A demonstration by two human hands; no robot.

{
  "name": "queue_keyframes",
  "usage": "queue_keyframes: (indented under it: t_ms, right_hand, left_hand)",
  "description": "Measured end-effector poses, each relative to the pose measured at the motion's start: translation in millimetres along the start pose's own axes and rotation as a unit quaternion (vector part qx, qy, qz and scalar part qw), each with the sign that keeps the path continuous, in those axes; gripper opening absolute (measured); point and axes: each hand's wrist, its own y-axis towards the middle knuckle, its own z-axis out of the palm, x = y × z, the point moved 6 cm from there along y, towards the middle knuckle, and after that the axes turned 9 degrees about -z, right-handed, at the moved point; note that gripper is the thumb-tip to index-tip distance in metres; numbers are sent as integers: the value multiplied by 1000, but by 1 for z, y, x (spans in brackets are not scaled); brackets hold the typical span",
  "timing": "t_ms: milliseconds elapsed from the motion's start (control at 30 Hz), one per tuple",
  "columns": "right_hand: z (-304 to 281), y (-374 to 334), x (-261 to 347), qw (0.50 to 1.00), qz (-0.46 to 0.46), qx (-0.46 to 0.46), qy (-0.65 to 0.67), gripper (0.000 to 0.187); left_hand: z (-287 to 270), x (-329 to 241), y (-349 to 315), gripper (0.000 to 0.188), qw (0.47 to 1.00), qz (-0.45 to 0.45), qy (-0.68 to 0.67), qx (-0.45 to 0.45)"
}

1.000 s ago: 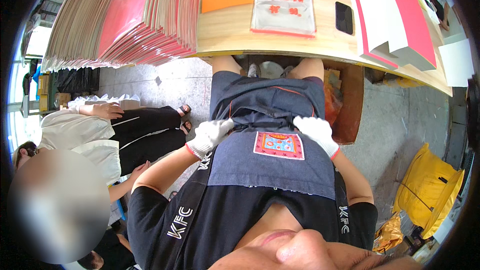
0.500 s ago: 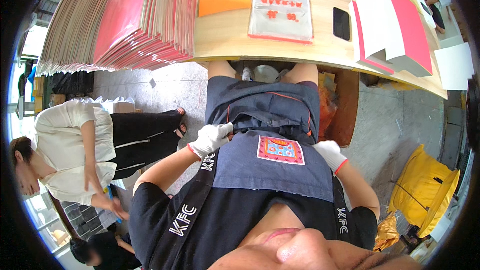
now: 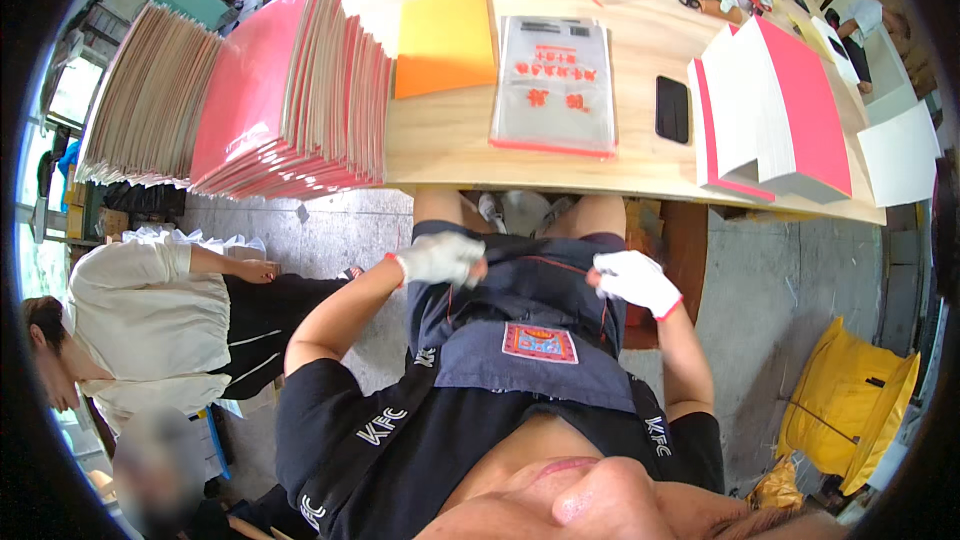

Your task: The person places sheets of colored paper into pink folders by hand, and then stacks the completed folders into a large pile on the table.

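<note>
Tabletop (image 3: 440,140) of pale wood, pink stack (image 3: 255,80), grey floor (image 3: 745,290), gloved hands (image 3: 440,259) (image 3: 636,280) curled near apron (image 3: 600,368), grip unclear

Head-worn fisheye view, facing steeply down, apron (image 3: 520,380) near, table (image 3: 440,145) farther

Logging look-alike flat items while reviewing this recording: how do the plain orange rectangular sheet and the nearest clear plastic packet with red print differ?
The plain orange rectangular sheet is one solid colour; the clear plastic packet is see-through with red print. The packet looks larger than the sheet and lies closer to the person. Both lie flat on the pale wooden table.
</note>
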Motion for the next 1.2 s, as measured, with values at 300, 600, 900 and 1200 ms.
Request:
queue_keyframes:
  t_ms: [300,600,900,1200]
  right_hand:
    - [-13,106,26,991,-67,-85,-78,26]
    - [-16,76,-18,994,-14,-111,-12,23]
    - [-17,72,-22,990,-33,-114,-72,23]
    - [-135,-11,51,918,-72,-315,-231,17]
  left_hand:
    - [-189,-62,89,40,725,123,257,-626]
    - [-288,-51,131,42,827,-129,307,-453]
    - [-309,-44,126,43,887,-86,254,-376]
    - [-310,13,128,22,777,21,186,-601]
